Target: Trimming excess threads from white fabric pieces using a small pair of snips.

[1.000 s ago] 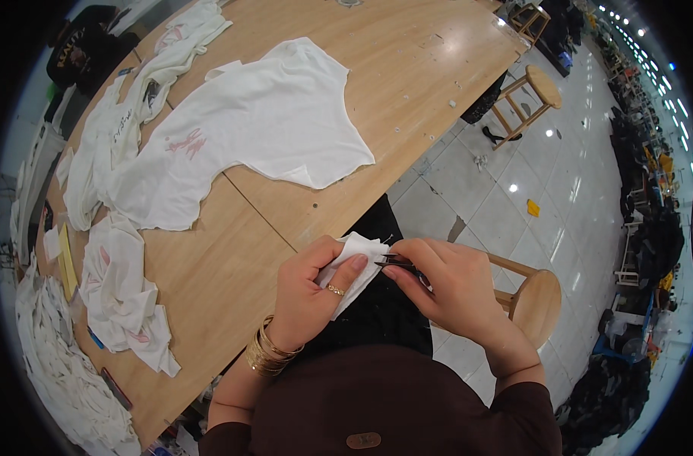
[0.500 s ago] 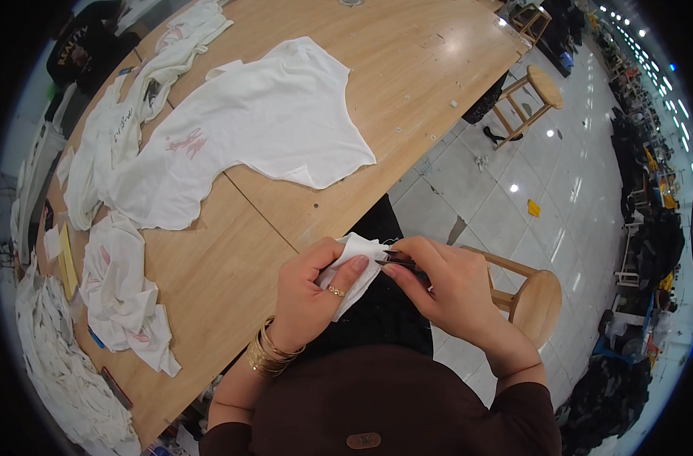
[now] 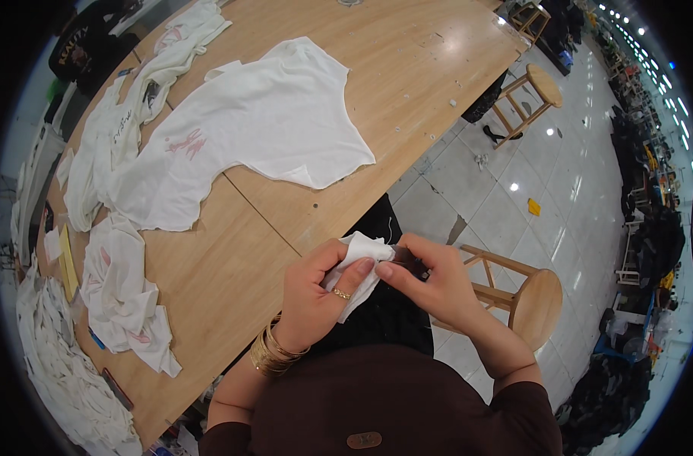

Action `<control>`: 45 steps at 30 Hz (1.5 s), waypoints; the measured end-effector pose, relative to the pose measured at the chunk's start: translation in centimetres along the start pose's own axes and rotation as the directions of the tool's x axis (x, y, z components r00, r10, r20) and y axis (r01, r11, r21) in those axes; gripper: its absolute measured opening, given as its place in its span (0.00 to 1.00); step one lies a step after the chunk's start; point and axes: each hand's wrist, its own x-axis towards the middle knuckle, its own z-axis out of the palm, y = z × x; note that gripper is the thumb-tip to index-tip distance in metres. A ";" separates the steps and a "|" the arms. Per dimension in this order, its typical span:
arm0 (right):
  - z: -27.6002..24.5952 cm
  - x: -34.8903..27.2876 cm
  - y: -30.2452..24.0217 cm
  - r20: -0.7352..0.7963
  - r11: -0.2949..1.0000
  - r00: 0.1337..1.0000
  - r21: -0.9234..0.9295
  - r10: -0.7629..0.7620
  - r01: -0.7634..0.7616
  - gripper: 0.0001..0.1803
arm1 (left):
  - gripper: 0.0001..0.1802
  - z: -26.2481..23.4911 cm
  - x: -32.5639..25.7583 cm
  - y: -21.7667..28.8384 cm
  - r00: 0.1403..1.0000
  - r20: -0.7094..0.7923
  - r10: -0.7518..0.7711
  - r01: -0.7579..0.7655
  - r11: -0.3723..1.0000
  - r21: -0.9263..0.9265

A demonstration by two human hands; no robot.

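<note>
My left hand (image 3: 320,277) pinches a folded piece of white cloth (image 3: 365,249) between thumb and fingers, over my lap. Close against the cloth's right edge is my right hand (image 3: 438,277), closed round small dark thread snips (image 3: 409,262) that are mostly hidden by the fingers. A loose white thread stands up from the cloth's edge. On the wooden table (image 3: 210,304) to the left lies a white shirt (image 3: 270,114) spread out, with a pink print on it.
More white garments (image 3: 118,281) lie crumpled along the table's left side, beside a heap of white cloth (image 3: 50,357). A wooden stool (image 3: 536,308) stands close on my right, another stool (image 3: 544,87) farther off. A person in black (image 3: 84,49) is at the far left.
My right hand has shifted slightly and its thumb has come nearer the left thumb. The snips' tips, visible before, are now largely covered. The loose thread now stands higher.
</note>
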 end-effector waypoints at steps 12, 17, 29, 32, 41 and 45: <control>0.3 0.6 3.0 -0.050 0.171 0.998 0.984 -0.046 0.057 0.16 | 0.11 -0.3 0.0 -2.0 0.997 0.017 -0.074 0.075 0.993 -0.086; -5.3 0.1 2.8 -0.282 0.846 0.959 0.520 0.037 0.120 0.14 | 0.11 -1.4 -0.8 -2.3 0.986 -0.036 -0.164 0.159 0.979 -0.127; -0.2 -0.4 -1.7 0.078 0.829 0.949 -0.469 -0.305 0.305 0.12 | 0.11 -1.1 -0.4 -0.4 0.979 -0.008 -0.204 0.202 0.973 -0.115; -0.3 -0.5 -2.0 0.152 0.760 0.947 -0.566 -0.284 0.319 0.12 | 0.11 -0.9 -0.3 0.3 0.986 -0.019 -0.164 0.162 0.984 -0.068; -0.5 -0.6 -2.1 0.107 0.749 0.944 -0.583 -0.312 0.314 0.10 | 0.08 -1.1 -0.5 0.3 0.988 -0.009 -0.156 0.155 0.987 -0.050; -0.5 -0.5 -2.2 0.124 0.742 0.946 -0.594 -0.298 0.311 0.10 | 0.09 -1.1 -0.4 1.2 0.984 -0.002 -0.176 0.176 0.984 -0.037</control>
